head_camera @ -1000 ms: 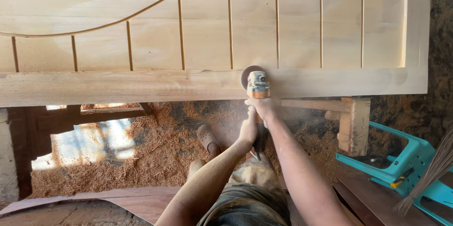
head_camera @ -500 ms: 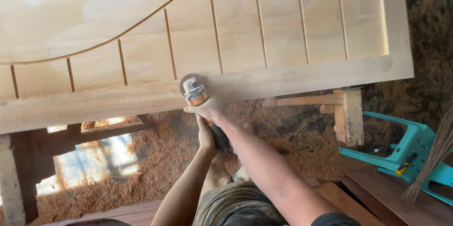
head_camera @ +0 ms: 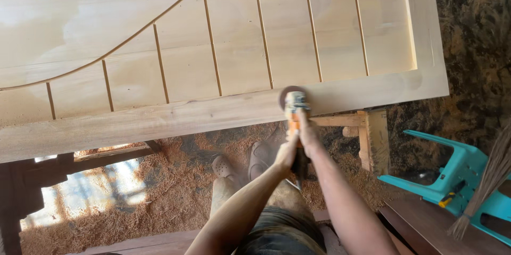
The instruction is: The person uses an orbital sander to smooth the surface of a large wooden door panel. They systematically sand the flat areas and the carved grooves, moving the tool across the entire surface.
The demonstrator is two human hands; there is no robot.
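While you lean over the work, both your hands grip an angle grinder [head_camera: 294, 107], orange-bodied with a grey head, its sanding disc [head_camera: 287, 95] set against the lower rail of a pale wooden door panel [head_camera: 223, 47]. Your right hand [head_camera: 308, 132] sits forward on the tool body, fingers wrapped tight around it just behind the head. Your left hand [head_camera: 286, 154] holds further back, fingers curled shut on the rear of the handle. The panel lies flat, with vertical grooves and one long curved groove sweeping up to the right. Under its right end, a wooden trestle [head_camera: 370, 138] supports it. Sawdust [head_camera: 175, 191] covers the floor below; your dusty shoes [head_camera: 223, 167] stand in it. To the right: a turquoise plastic stool [head_camera: 458, 175] tipped on its side, with a straw broom [head_camera: 487, 180] lying across it.
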